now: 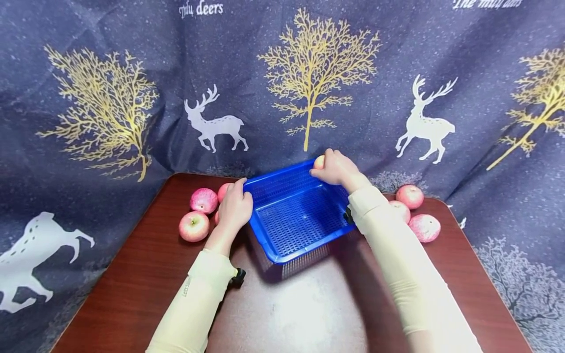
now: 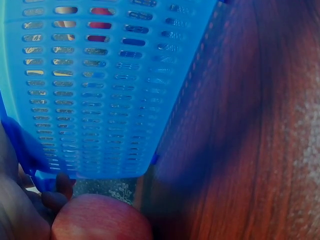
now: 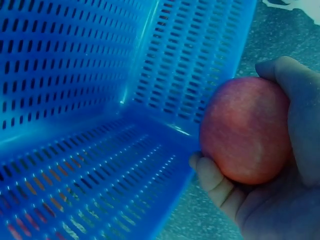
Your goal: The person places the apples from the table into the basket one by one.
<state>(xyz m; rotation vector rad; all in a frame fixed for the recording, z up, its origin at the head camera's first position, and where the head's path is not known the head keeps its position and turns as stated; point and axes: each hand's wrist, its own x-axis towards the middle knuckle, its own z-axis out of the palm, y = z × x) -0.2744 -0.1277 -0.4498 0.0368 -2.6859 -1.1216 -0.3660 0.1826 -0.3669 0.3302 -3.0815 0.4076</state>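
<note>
A blue plastic basket with slotted walls stands at an angle over the far half of the table, nothing in it. My left hand grips its rim at the left corner; in the left wrist view the curled fingers show at that rim. At the back right rim, my right hand holds an apple, thumb on one side and fingers on the other. The apple is beside the basket's outer edge. Whether the basket's base touches the table is hard to tell.
Several apples sit left of the basket, one close by my left hand. Another group of apples lies on the right, partly behind my right sleeve. A dark printed cloth hangs behind the brown table.
</note>
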